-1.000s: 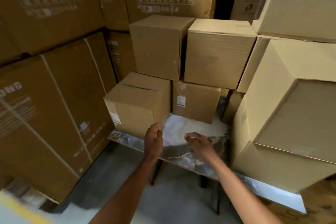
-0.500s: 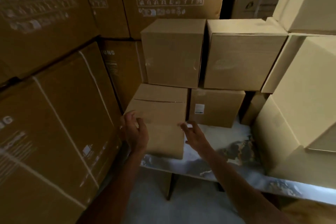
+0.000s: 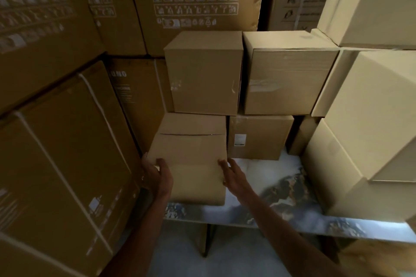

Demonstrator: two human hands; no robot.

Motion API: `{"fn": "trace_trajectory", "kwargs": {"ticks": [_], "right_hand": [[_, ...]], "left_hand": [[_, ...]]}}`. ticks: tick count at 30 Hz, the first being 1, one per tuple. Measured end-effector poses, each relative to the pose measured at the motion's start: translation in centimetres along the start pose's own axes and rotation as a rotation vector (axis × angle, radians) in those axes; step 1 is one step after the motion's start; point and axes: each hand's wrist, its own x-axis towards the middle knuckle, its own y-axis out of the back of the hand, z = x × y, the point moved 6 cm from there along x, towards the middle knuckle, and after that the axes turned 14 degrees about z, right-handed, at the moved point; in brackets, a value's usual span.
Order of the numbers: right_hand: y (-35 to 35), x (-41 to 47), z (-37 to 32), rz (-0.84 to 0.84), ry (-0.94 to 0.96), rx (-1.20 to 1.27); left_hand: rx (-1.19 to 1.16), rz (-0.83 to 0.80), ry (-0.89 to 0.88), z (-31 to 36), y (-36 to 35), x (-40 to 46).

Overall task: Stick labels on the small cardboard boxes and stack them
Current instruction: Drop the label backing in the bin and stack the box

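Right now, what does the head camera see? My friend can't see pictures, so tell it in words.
Two bare hands hold a small cardboard box by its front corners, the left hand at the left corner, the right hand at the right, on a metal table. Three more small boxes are stacked behind it, one bearing a white label, and big cartons tower all around.

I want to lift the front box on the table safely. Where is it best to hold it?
Probably by its two vertical sides, from the front: the front box stands upright at the table edge, and the left hand and right hand already flank it.
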Motion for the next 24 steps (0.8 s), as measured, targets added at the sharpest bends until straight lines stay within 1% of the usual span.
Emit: {"fn": "trace_trajectory", "kwargs": {"ticks": [4,9,13,21,24], "right_hand": [[0.8,-0.5,0.2,0.012,-0.001,-0.068],[2.6,-1.4,0.8,0.01,0.031,-0.107],[4.3,-1.9,1.9,0.036,-0.003,-0.124],[8.8,-3.4,4.5,0.097,-0.064,-0.052],[11.3,-3.9,5.0,0.133,-0.064,-0.037]], "left_hand": [[-0.037,-0.012,-0.019,0.3,0.3,-1.8],[-0.027,0.051,-0.08,0.9,2.1,-5.0],[-0.019,0.077,-0.071,1.9,3.2,-7.5],[-0.046,0.025,-0.112,2.9,3.7,-12.8],[-0.108,-0.041,-0.149,3.9,3.3,-15.1]]}}
